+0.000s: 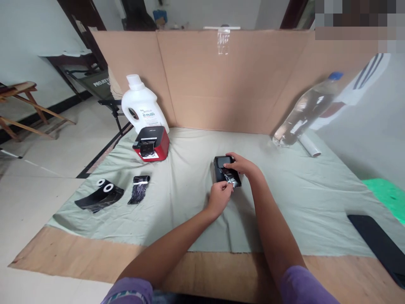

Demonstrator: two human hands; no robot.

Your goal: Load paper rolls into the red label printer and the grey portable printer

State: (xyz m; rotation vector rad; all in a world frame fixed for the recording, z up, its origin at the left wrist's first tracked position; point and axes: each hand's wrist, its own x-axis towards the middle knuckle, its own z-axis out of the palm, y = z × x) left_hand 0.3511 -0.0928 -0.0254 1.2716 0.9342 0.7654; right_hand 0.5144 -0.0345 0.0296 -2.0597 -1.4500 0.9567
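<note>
A small black box-shaped device (218,172) lies on the cloth in front of me, with a shiny black film strip (230,176) at its near side. My left hand (220,195) pinches the near end of this strip between thumb and fingers. From the right, my right hand (241,164) grips the device, its thumb over the top and its fingers along the far right edge. Part of the device is hidden under both hands. To the left stands a red and black box-shaped device (160,145) with similar black film coming out of its front.
Black film pieces with two white rings (108,188) and a small black roll (141,180) lie at left. A white jug (144,103) and a tilted clear bottle (305,112) stand before a cardboard screen (228,84). A white tube (309,145) and a dark phone-like slab (376,245) lie at right.
</note>
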